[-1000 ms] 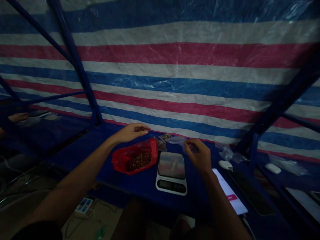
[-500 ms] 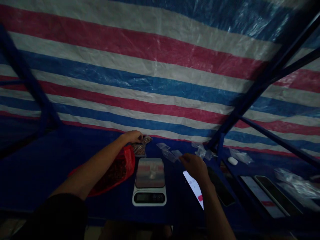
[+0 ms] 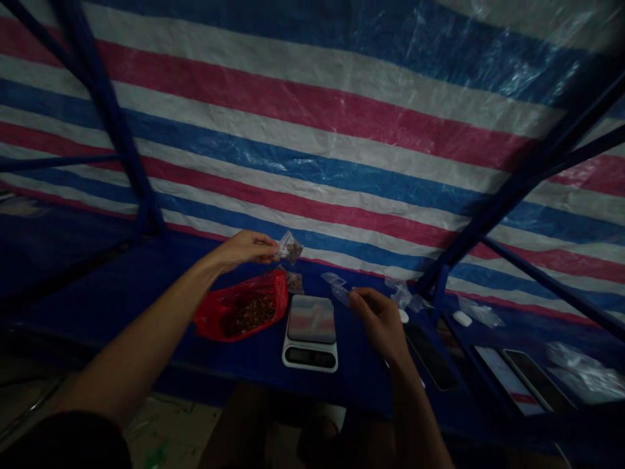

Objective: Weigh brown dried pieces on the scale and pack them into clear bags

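A white scale sits on a blue worktop, below and between a person's two hands, its dark display toward the wearer and its shiny plate catching reddish reflections. Right of the scale, past the right forearm, lies a dark phone; farther right of that hand, a lit phone and a dark-screened phone lie side by side, with crumpled clear plastic beyond them. Just below the left hand, a red bag gapes open, brown pieces heaped inside. The right hand, thumb and fingers pinched together, grips the end of a clear plastic bag stretching toward the left hand. A white rounded object lies right of the right hand, near another clear bag, while loose clear packaging rests just behind that same hand. Below the left hand's fingertips, beside the red bag, a second packet lies behind the scale. The left hand pinches the edge of a small filled packet, held up off the worktop with brownish contents showing. Behind both hands, a blue, white and red striped sheet spans the dim scene, framed by blue posts
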{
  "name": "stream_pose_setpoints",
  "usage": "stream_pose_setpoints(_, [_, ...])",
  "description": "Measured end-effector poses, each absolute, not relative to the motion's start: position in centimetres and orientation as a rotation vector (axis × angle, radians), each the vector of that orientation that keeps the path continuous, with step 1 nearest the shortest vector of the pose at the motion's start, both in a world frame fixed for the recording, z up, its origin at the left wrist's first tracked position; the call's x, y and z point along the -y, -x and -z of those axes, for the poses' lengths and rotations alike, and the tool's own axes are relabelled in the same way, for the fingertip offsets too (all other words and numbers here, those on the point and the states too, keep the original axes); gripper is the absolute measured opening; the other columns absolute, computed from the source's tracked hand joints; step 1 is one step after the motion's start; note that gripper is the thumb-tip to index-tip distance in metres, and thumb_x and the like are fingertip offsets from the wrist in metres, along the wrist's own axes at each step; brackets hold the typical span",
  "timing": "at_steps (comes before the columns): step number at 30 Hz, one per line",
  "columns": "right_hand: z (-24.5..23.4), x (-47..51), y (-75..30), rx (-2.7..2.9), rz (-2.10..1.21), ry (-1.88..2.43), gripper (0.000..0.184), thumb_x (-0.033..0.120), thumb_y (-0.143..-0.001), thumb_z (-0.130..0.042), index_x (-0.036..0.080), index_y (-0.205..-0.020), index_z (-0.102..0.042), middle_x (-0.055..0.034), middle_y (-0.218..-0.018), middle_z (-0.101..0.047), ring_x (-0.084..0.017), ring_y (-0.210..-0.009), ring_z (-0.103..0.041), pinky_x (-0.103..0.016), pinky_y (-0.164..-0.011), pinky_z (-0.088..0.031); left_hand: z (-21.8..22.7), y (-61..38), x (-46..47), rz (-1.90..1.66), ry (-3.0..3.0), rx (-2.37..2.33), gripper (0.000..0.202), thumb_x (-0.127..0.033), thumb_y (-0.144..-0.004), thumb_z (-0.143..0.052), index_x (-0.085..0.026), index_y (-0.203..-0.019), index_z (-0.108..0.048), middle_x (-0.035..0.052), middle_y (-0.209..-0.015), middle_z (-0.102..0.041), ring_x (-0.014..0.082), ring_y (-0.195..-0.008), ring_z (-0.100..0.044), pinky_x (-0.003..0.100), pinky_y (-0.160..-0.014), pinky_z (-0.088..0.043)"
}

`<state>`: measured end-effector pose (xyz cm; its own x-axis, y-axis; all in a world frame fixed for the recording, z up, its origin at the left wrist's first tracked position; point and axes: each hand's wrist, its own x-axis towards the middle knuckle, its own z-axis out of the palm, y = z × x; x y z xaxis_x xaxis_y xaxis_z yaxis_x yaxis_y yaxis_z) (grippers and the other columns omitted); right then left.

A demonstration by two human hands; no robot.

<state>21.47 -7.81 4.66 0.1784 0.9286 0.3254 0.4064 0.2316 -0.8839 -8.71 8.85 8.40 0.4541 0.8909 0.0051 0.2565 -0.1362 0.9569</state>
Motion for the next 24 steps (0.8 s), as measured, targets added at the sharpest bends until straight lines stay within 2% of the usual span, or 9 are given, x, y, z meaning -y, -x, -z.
stream_pose_setpoints(5, [-5.7,11.4,-12.4,1.485,-0.946,1.158,0.033,0.052,-0.088,-0.07,0.019,-0.089,-0.073,-0.0048,-0.081,-0.071,-0.018,-0.071,-0.063,-0.028,-0.063,-0.049,-6.6,12.2,4.2,-0.837,-1.372,-0.93,0.03,-0.042,-0.076,-0.081,-0.017,-0.088,-0.071,0.0045,-0.088,-0.076,0.016,-0.083,-0.07,0.028,-0.077,-0.055])
stream_pose_setpoints(10, [-3.9,12.9,-5.3,1.528,-1.185,1.114,0.03,0.049,-0.083,-0.075,0.019,-0.085,-0.073,-0.0047,-0.079,-0.074,-0.018,-0.071,-0.065,-0.027,-0.059,-0.049,-3.8,14.0,11.8,-0.842,-1.488,-0.989,0.027,-0.044,-0.085,-0.072,-0.017,-0.087,-0.069,0.0015,-0.08,-0.068,0.0146,-0.071,-0.062,0.025,-0.061,-0.05])
stream_pose_setpoints(12, [-3.0,13.3,-3.6,1.523,-1.255,1.108,0.03,0.048,-0.082,-0.076,0.019,-0.082,-0.073,-0.0056,-0.08,-0.075,-0.019,-0.072,-0.067,-0.028,-0.062,-0.051,-3.3,14.8,13.5,-0.866,-1.575,-1.057,0.024,-0.042,-0.087,-0.068,-0.017,-0.085,-0.069,0.0008,-0.077,-0.065,0.0146,-0.069,-0.059,0.025,-0.06,-0.047])
stream_pose_setpoints(16, [-2.2,14.1,-2.0,1.554,-1.336,1.064,0.03,0.047,-0.084,-0.075,0.017,-0.081,-0.076,-0.0061,-0.08,-0.076,-0.019,-0.073,-0.069,-0.03,-0.069,-0.053,-3.2,16.5,15.5,-0.898,-1.713,-1.168,0.02,-0.037,-0.088,-0.065,-0.018,-0.083,-0.069,0.0022,-0.08,-0.068,0.0173,-0.077,-0.062,0.028,-0.069,-0.046])
stream_pose_setpoints(20, [-2.4,14.6,-1.9,1.598,-1.386,1.05,0.033,0.049,-0.087,-0.071,0.017,-0.086,-0.079,-0.0046,-0.079,-0.076,-0.017,-0.07,-0.067,-0.03,-0.069,-0.053,-3.2,17.2,16.2,-0.872,-1.687,-1.151,0.025,-0.043,-0.09,-0.064,-0.019,-0.085,-0.069,0.0028,-0.082,-0.07,0.018,-0.076,-0.064,0.028,-0.068,-0.047])
stream_pose_setpoints(24, [-2.4,14.5,-2.5,1.619,-1.443,1.0,0.031,0.047,-0.087,-0.073,0.017,-0.083,-0.078,-0.0044,-0.079,-0.075,-0.017,-0.072,-0.068,-0.029,-0.069,-0.052,-3.0,16.7,15.8,-0.835,-1.635,-1.15,0.034,-0.049,-0.096,-0.056,-0.019,-0.085,-0.068,0.0046,-0.082,-0.072,0.0201,-0.078,-0.068,0.029,-0.068,-0.05])
